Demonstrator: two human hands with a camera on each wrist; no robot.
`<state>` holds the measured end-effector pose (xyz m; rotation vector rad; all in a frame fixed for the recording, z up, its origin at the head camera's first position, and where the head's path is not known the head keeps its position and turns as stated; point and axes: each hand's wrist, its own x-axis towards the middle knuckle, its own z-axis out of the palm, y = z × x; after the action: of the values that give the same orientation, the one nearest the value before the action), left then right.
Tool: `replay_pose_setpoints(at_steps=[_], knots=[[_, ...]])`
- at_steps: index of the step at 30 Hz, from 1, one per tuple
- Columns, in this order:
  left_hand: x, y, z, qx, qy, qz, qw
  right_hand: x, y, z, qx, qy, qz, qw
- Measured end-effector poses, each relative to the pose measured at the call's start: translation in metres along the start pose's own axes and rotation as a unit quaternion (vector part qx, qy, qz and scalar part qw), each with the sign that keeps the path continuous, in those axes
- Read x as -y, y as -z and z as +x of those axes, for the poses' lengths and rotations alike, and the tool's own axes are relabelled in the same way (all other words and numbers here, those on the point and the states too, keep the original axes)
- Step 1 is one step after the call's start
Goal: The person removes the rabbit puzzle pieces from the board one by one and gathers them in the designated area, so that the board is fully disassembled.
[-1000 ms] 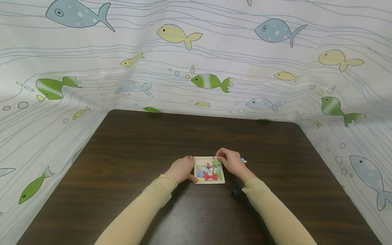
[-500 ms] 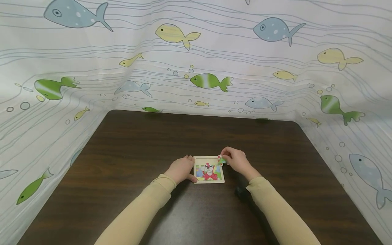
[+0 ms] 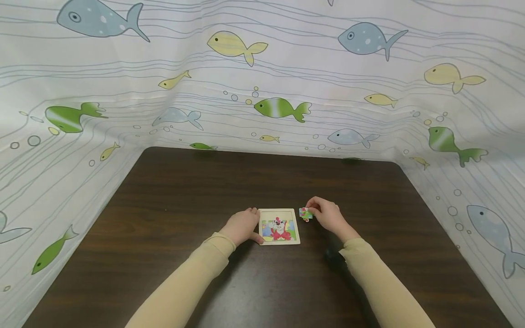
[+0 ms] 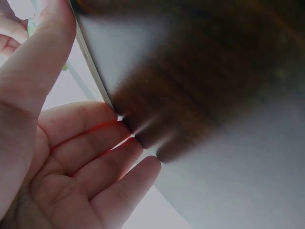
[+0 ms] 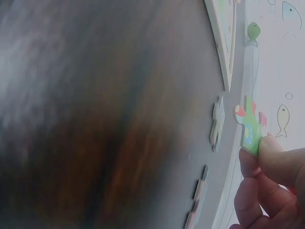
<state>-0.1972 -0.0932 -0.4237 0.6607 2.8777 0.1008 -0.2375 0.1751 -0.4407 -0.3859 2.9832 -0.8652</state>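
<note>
Jigsaw tray [image 3: 283,243] on dark surface [image 3: 254,282]; pieces [image 3: 280,231] fill its near part, pale base [image 3: 270,215] showing beyond. Left hand [image 3: 242,226], fingers straight, touches its left edge; right hand [image 3: 329,216] pinches green jigsaw piece [image 5: 251,128] right of tray.

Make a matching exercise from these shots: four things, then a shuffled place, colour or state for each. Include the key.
Things
1. left hand
2. right hand
3. table
4. cloth

Places, colours, states
A. dark brown, under the puzzle frame
B. pinches a puzzle piece
C. white, printed with fish
D. touches the frame's left edge

Pairs: 1-D, 2-B, 3-A, 4-C
</note>
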Motion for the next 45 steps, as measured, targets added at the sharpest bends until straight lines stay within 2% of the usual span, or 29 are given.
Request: replay_pose_setpoints(at_steps=[21, 45], knots=[[0.001, -0.002, 0.0, -0.007, -0.007, -0.005, 0.9999, -0.046, 0.028, -0.016, -0.016, -0.031, 0.011, 0.9993], [0.001, -0.001, 0.0, -0.007, -0.001, -0.001, 1.0, -0.074, 0.044, -0.02, -0.01, -0.072, -0.019, 0.9972]])
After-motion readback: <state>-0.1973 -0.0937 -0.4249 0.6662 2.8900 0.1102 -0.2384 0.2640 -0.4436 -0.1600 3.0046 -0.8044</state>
